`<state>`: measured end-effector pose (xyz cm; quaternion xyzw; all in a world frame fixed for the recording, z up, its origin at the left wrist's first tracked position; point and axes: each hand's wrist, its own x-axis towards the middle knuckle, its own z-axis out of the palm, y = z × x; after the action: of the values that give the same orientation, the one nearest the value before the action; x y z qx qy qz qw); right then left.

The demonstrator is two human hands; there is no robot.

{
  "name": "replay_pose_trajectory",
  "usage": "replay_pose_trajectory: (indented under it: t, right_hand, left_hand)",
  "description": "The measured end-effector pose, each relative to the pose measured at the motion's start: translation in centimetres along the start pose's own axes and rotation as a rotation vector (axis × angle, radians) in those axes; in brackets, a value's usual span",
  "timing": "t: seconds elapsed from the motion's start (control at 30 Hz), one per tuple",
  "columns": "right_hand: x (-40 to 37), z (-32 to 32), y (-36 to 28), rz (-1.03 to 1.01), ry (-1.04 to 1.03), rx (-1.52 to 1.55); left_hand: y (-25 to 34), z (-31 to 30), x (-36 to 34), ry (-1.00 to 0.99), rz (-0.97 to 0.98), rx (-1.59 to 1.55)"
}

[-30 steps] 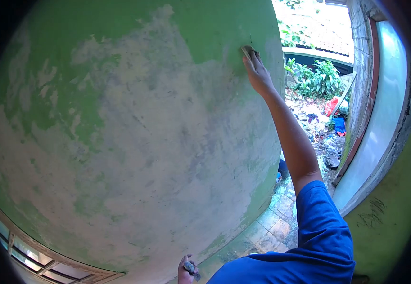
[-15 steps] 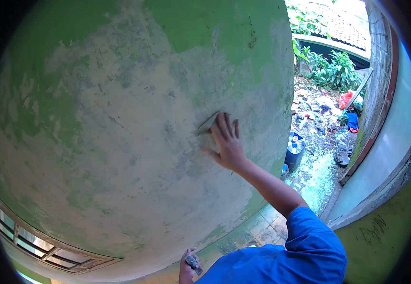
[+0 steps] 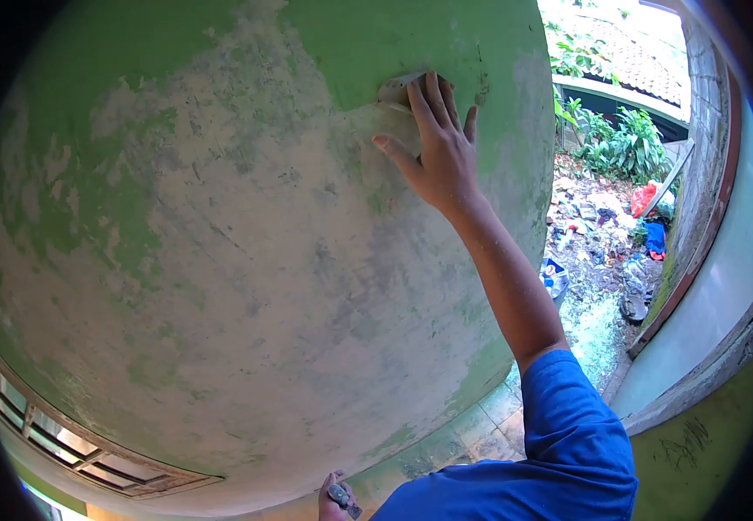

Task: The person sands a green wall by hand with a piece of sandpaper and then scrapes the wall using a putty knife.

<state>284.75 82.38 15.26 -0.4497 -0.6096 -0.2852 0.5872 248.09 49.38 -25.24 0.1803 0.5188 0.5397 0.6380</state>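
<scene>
Sandpaper (image 3: 396, 91): thin, likely floppy; press flat | right hand (image 3: 441, 165): spread, pinning it to wall (image 3: 220, 260) | left hand (image 3: 331, 505): gripping small tool (image 3: 340, 497)

You stand outdoors, close against a house's outer wall (image 3: 220, 260): green paint lies in patches over wide areas of bare grey plaster. A slatted window (image 3: 90, 451) sits low in it. The floor (image 3: 498, 425) below is paved with stained tiles and forms a narrow passage between this wall and a door (image 3: 706, 295) in a red-brown frame. Beyond lies a yard with litter (image 3: 602, 226), leafy plants (image 3: 619, 143), a bare block wall (image 3: 706, 113) and a tiled roof (image 3: 628, 43).
</scene>
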Motion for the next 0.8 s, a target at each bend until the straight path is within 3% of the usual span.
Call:
replay_pose_trajectory:
  t: [0.2,0.5,0.7,0.8]
  right_hand:
    - [-3.1,-0.9,-0.3,-0.022,-0.109,-0.059]
    - [2.6,-0.9,0.6,-0.01,0.0,-0.148]
    - [-1.4,-1.5,-0.4,-0.007,-0.105,-0.124]
    - [0.0,-1.2,0.1,-0.017,-0.059,-0.158]
  left_hand:
    - [-1.1,0.6,1.2,0.02,-0.01,-0.011]
    - [-0.6,1.8,2.0,-0.031,0.006,-0.01]
    - [-0.7,3.0,1.0,-0.013,-0.001,-0.026]
    - [-3.1,-0.5,3.2,-0.064,0.052,-0.023]
